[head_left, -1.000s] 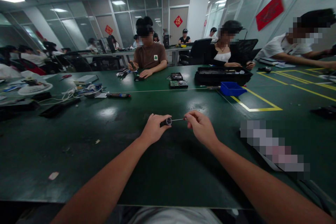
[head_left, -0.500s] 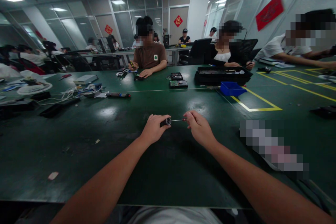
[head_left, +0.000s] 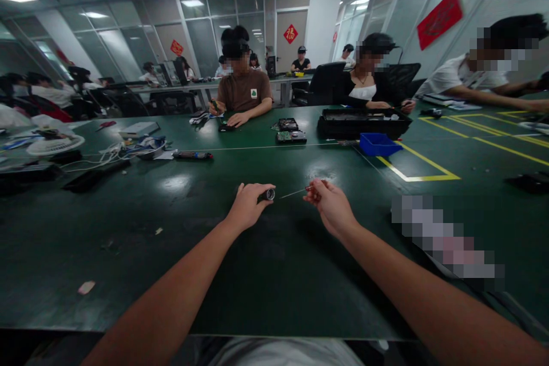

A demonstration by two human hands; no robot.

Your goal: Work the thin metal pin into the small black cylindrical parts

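Observation:
My left hand is closed around a short dark cylinder whose round, silver-rimmed end faces me. Most of the cylinder's body is hidden by the fingers. In my right hand is a screwdriver with a thin metal shaft and a reddish handle, mostly covered by the fingers. Its shaft points left, slightly downward, and the tip is a small gap away from the cylinder's end. Both hands are above the green table, in front of me.
Across the table a person in brown works by hand. Opened hard drives, a black tray and a blue bin lie farther off. Left are a dark pen-shaped tool and white cables. A blurred-out object lies right.
The screwdriver's tip has come away from the cylinder's end, and its shaft now slants. My left hand has moved slightly left and up; my right hand has turned a little.

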